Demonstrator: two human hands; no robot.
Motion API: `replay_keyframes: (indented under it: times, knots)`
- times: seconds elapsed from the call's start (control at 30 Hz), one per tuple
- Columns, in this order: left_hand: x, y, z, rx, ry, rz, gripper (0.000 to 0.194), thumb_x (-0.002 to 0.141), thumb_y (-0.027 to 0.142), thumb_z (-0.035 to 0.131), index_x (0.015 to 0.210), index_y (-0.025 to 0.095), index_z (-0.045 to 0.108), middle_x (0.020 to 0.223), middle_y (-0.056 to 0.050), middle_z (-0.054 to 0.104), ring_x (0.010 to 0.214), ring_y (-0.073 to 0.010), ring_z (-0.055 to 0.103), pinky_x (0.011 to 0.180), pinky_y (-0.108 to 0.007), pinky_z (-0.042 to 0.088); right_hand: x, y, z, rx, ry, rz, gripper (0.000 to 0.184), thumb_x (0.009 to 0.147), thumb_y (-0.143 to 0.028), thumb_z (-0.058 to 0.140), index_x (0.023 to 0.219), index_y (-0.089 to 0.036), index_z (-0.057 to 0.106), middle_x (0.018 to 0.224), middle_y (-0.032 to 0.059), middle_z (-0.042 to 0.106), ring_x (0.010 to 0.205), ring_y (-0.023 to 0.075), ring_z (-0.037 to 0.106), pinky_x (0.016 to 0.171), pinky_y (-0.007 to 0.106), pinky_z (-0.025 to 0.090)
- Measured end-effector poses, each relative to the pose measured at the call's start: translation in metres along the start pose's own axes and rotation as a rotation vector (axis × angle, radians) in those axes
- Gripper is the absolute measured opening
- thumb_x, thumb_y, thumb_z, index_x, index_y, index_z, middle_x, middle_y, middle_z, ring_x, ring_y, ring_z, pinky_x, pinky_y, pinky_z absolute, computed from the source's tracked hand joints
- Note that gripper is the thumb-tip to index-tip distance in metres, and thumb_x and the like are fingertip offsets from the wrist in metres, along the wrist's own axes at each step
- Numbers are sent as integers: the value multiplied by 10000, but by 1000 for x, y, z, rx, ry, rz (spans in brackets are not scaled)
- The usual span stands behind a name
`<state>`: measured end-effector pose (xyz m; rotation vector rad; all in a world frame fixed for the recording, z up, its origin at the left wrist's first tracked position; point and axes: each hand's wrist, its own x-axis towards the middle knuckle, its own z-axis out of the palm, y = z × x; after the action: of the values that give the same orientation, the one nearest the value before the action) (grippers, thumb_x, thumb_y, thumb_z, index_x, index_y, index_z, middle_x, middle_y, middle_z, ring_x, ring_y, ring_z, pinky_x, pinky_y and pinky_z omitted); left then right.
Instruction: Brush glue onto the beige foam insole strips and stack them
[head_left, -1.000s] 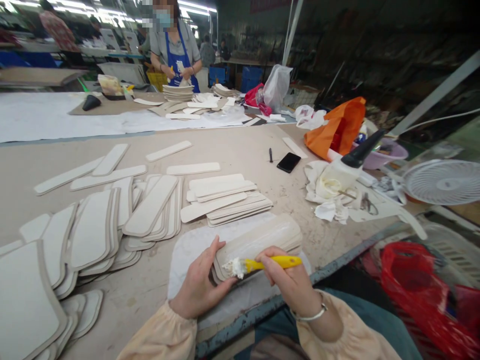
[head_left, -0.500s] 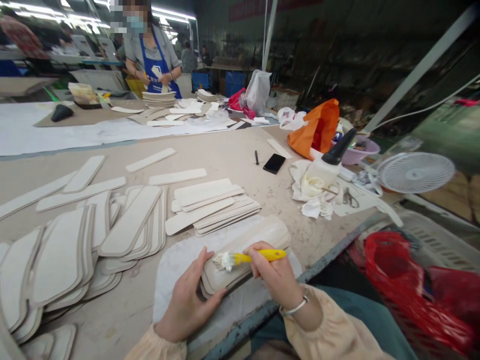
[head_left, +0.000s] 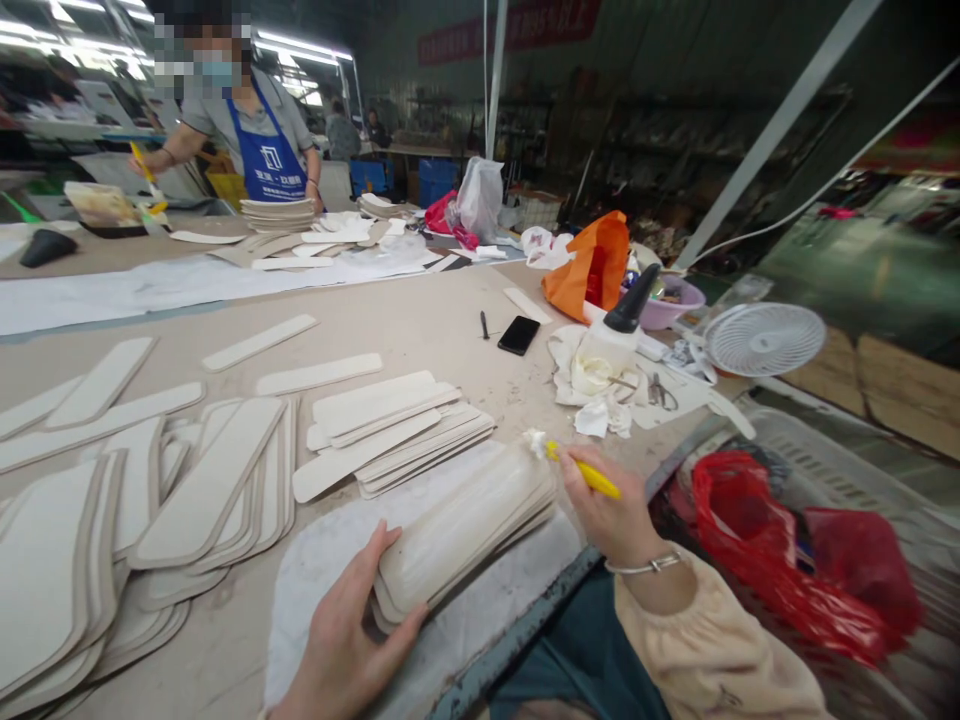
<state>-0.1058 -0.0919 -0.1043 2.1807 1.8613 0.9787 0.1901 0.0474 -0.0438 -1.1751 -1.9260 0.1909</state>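
Note:
A stack of cream oblong pieces (head_left: 465, 525), its top one wet with white glue, lies on a pale mat (head_left: 330, 560) at the table's near edge. My left hand (head_left: 345, 640) rests against the stack's near end, thumb and fingers spread round it. My right hand (head_left: 611, 510) is closed on a yellow-handled brush (head_left: 577, 468). The brush's white bristles touch the stack's far end.
Several cream strips and fanned panels (head_left: 135, 500) cover the table to the left and behind. A glue bottle (head_left: 611, 340) on rags, a phone (head_left: 519, 335), an orange bag (head_left: 589, 265) and a small fan (head_left: 765, 338) sit right. A person in a blue apron (head_left: 255, 140) works across the table. A red bag (head_left: 750, 540) lies in a crate below.
My right hand has swept the brush from the stack's near end to its far end. The view has swung left and up; the person across now reaches left.

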Motion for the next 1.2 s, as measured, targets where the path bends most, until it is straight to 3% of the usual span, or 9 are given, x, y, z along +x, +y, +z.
replay_keyframes:
  times: [0.13,0.27,0.37,0.5,0.57,0.67,0.83,1.03,1.2]
  knots:
    - [1,2,-1,31,14,14,798,817,410,623,1481,168,253,1246,-134,637,1133,-272,629,959,-395,539,-22,-30,8,-70,-220,-292,145,888,-149,514,980,-168,624,781,69,688,712,178,639,665,301,499]
    - [3,3,-2,33,22,22,804,821,422,611,1486,156,246,1221,-134,650,1091,-262,652,913,-373,562,-38,-64,12,126,-348,-464,131,848,-156,525,952,-175,603,621,9,598,533,140,524,527,272,415]
    - [3,2,-2,57,24,21,799,821,442,601,1484,163,256,1211,-126,657,1083,-259,657,892,-366,570,-35,-56,7,263,-229,-401,210,839,-113,537,1029,-193,577,678,4,631,560,130,540,553,262,437]
    - [4,0,-1,90,46,41,809,809,468,612,1475,153,278,1194,-122,669,1095,-262,652,892,-363,569,-25,-17,-4,57,-8,-282,242,838,-56,560,1039,-187,594,815,55,685,714,165,631,667,296,494]
    - [4,0,-1,85,48,44,806,810,465,614,1472,145,283,1195,-122,668,1099,-257,650,904,-356,563,-27,-12,-6,-40,-46,-285,197,844,-68,562,1002,-179,601,786,58,677,711,172,630,661,301,491]
    - [4,0,0,76,49,39,817,803,467,623,1471,138,288,1199,-127,663,1086,-255,655,911,-359,559,-42,-37,2,-20,-171,-364,140,841,-107,548,961,-165,592,671,32,623,589,160,560,554,293,438]
    - [3,-1,0,43,44,20,822,800,474,630,1469,139,290,1225,-135,646,1084,-254,656,910,-361,559,-60,-88,18,360,-252,-390,133,846,-148,499,954,-171,575,613,-4,579,513,130,485,508,274,395]
    - [3,-1,0,77,37,33,811,800,457,622,1466,134,292,1210,-134,656,1102,-262,647,919,-373,556,-44,-38,-4,188,-25,-236,294,823,-28,553,1075,-178,584,829,57,687,696,154,613,664,290,478]
    - [4,-1,0,57,38,38,806,801,442,625,1468,143,287,1214,-133,653,1100,-259,647,916,-369,558,-52,-46,2,71,-176,-341,170,825,-91,542,968,-172,582,670,28,618,578,151,537,554,289,420]
